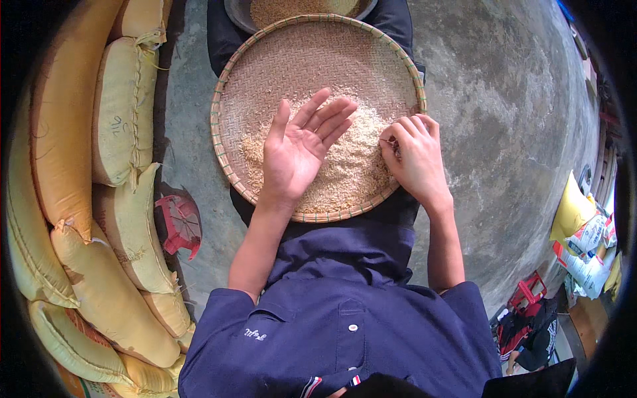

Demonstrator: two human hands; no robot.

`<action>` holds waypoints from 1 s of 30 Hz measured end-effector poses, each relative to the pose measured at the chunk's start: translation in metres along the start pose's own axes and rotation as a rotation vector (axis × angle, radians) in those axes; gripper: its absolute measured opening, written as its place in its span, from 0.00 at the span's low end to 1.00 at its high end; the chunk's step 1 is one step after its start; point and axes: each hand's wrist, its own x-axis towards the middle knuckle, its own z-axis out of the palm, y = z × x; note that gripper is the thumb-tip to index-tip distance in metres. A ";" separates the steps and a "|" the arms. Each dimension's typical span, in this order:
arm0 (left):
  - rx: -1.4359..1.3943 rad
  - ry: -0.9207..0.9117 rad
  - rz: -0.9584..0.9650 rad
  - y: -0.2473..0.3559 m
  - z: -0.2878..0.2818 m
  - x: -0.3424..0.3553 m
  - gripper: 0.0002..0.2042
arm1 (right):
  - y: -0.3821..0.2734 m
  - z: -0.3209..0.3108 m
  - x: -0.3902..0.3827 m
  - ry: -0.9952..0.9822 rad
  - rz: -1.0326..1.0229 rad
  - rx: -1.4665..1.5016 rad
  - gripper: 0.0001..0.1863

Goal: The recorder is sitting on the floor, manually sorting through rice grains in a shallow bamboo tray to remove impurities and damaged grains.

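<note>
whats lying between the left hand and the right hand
In the head view, pale grain spread on the round woven tray shows between the left hand and the right hand.

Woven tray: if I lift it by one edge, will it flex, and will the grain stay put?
The woven tray will probably feel fairly stiff, since its bound rim forms an even round hoop. The grain lies loose and mostly toward the near side, so that side is likely heavier; lifting one edge would probably send grain sliding.
</note>
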 end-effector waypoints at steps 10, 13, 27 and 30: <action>-0.036 -0.051 0.056 -0.003 -0.005 0.002 0.33 | 0.000 0.006 -0.006 0.101 0.010 0.028 0.05; -0.029 -0.061 0.076 -0.002 -0.006 0.002 0.33 | -0.004 0.013 -0.009 0.118 -0.006 0.019 0.04; 0.852 0.123 0.555 0.051 -0.023 -0.016 0.24 | -0.051 0.023 0.029 -0.516 0.137 0.886 0.14; 0.976 0.187 0.681 0.055 -0.020 -0.018 0.24 | -0.026 0.047 0.066 -0.649 0.223 1.292 0.19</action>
